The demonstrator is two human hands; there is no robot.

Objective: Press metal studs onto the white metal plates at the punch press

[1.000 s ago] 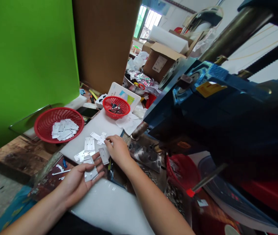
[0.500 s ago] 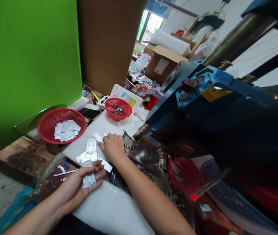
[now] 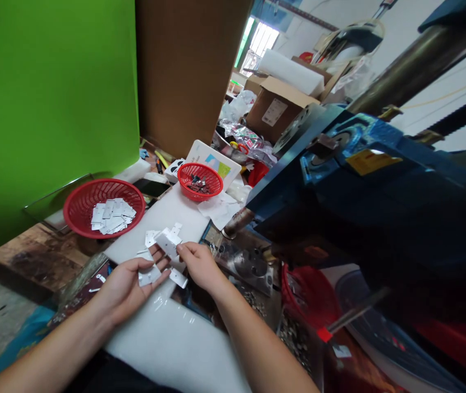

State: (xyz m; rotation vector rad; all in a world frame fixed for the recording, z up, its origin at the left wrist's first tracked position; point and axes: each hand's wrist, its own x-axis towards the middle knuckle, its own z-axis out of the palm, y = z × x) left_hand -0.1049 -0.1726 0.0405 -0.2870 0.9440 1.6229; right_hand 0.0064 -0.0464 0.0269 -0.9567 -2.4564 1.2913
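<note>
Head view: I see right hand (image 3: 200, 266) pinching metal plate (image 3: 166, 244), left hand (image 3: 125, 288) holding more plates (image 3: 148, 277), both right of large red basket (image 3: 77, 212).

The left hand (image 3: 127, 285) cups palm-up; the right hand (image 3: 200, 266) pinches just beside it.

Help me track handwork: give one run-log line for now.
left hand: holding plate; right hand: pinching another plate; larger red basket: plates inside

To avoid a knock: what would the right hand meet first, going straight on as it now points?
Probably the loose pale plates on the white sheet, just past its held plate; depth is unclear.
</note>
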